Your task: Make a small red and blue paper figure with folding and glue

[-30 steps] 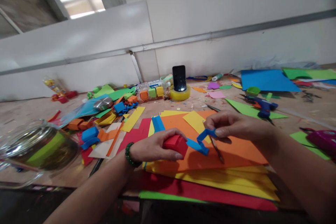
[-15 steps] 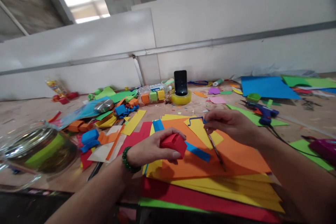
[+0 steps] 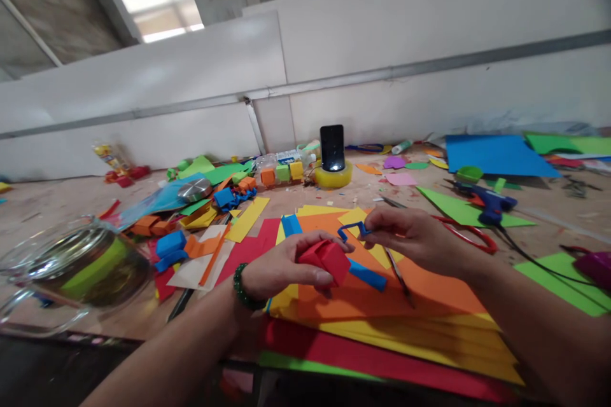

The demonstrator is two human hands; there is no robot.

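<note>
A folded red paper box rests in my left hand, the fingers curled over its top and the thumb along its near side. My right hand pinches one end of a narrow blue paper strip, bent at angles. The strip's free end hangs just above the red box, close to my left fingertips; I cannot tell whether they touch. Beneath both hands lie orange paper sheets, with a flat blue strip and a thin pencil-like stick on them.
Red-handled scissors and a blue glue gun lie to the right. A glass teapot stands at the left, near folded blue and orange paper pieces. A phone stands in a yellow tape roll at the back.
My right hand has brought the blue strip lower and nearer to the red box, and the strip has turned. The view has shifted slightly, and the scissors now show beyond my right wrist.
</note>
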